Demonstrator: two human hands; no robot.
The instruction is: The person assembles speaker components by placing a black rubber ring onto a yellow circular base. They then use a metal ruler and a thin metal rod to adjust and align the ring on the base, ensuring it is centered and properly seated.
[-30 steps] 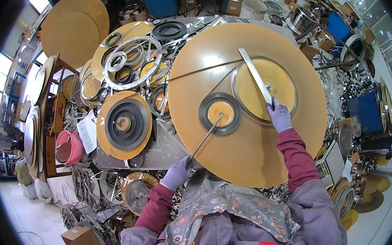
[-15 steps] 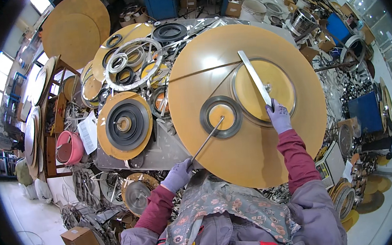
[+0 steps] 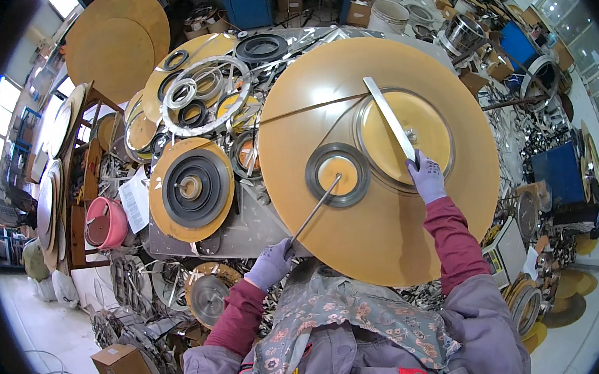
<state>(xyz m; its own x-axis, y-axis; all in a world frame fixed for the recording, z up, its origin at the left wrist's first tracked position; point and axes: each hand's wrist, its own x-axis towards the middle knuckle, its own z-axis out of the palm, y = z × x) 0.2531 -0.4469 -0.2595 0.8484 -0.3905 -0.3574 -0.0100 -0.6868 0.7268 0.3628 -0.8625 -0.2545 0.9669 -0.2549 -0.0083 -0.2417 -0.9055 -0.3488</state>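
My left hand (image 3: pixel 270 265), in a lavender glove, is closed around the near end of a thin metal rod (image 3: pixel 312 214). The rod slants up to the tan centre of a dark grey ring coil (image 3: pixel 315 179). My right hand (image 3: pixel 427 177), gloved alike, grips the lower end of a flat silver bar (image 3: pixel 386 113). That bar lies at a slant over a yellow disc (image 3: pixel 426 121) with a metallic strip wound about its rim. Both coils rest on a large tan round plate (image 3: pixel 388 243). A dark strip (image 3: pixel 311 107) crosses the plate from the left to the yellow disc.
Left of the plate, a tan disc carries a black ring coil (image 3: pixel 173 193). White and black rings (image 3: pixel 242 107) lie heaped behind it. A pink bucket (image 3: pixel 114 223) stands at the left. Metal strip scrap (image 3: pixel 513 135) piles up on the right. A cardboard box (image 3: pixel 124 369) sits at lower left.
The rod's far end has shifted very slightly up and left. Both hands keep their grips and hardly move.
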